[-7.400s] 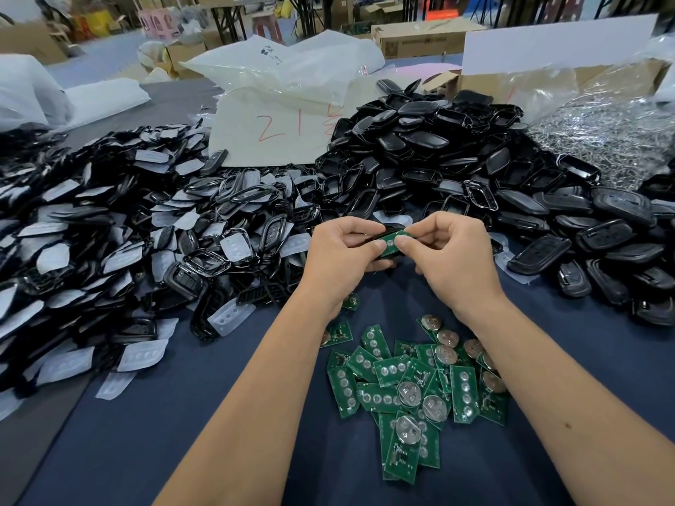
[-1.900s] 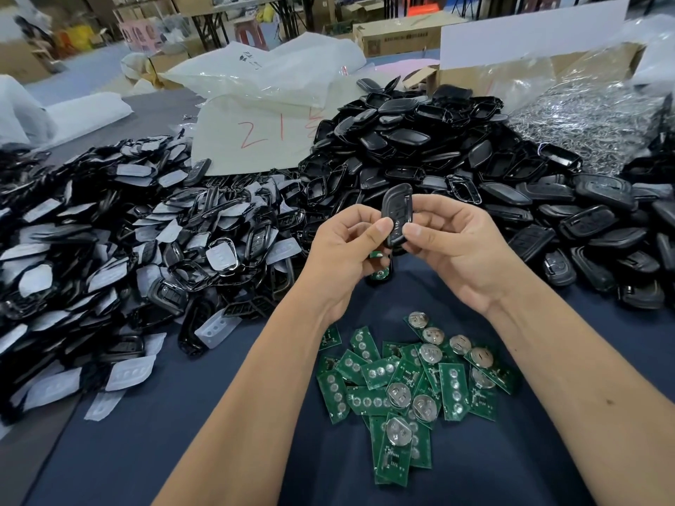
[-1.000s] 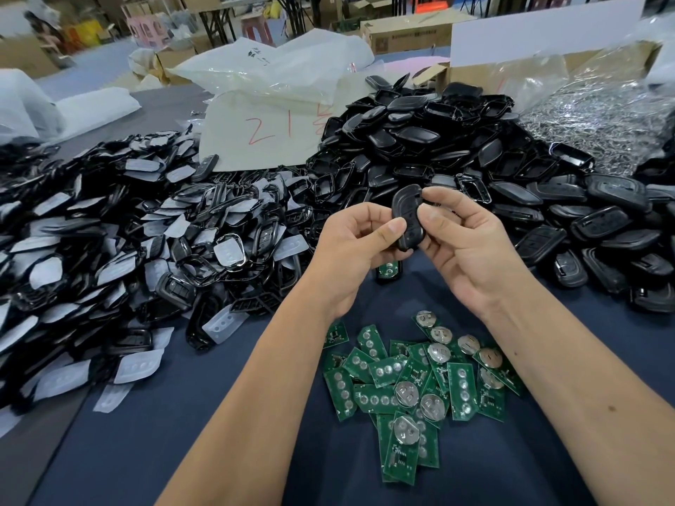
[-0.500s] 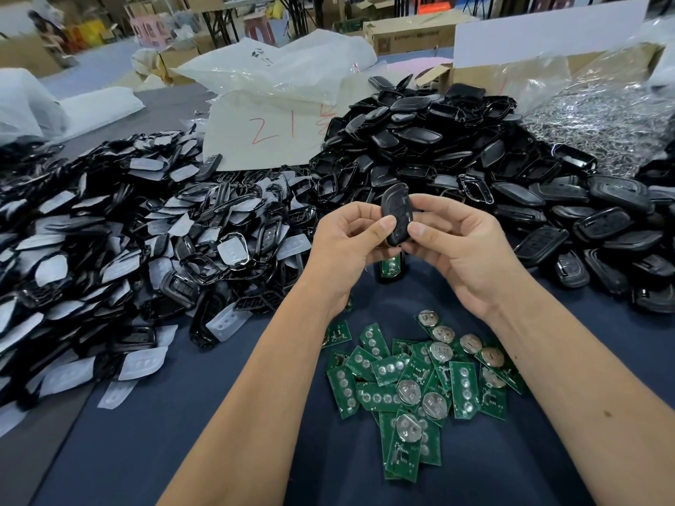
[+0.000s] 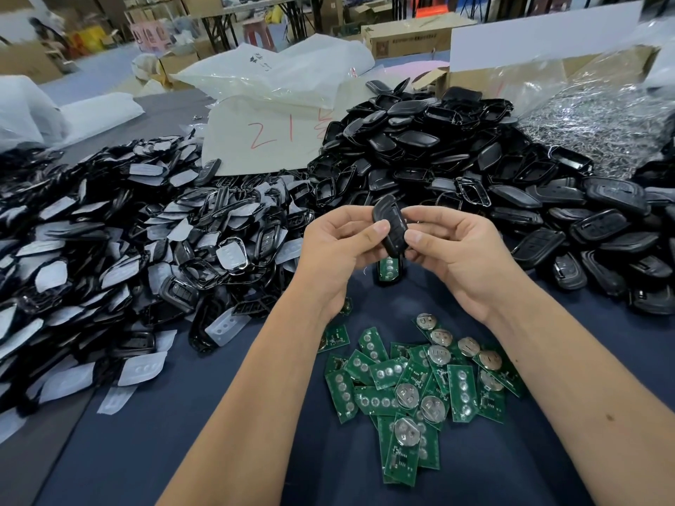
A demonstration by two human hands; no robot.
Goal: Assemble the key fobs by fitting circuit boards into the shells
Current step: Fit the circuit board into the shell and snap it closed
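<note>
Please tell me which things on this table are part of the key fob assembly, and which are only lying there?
Part of the job:
- shell, held by left hand and right hand
- boards
- shell with board on the cloth
- shell piles

Only lying there:
- plastic bags
- cardboard boxes
- bag of metal parts

Bright even overhead light, soft shadows; wide-angle bending at edges; background slightly blurred.

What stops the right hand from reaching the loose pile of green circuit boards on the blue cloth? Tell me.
Probably only its load: the right hand and the left hand both pinch the black key fob shell. The green circuit boards lie uncovered just below, so once it lets go, the way looks free.
</note>
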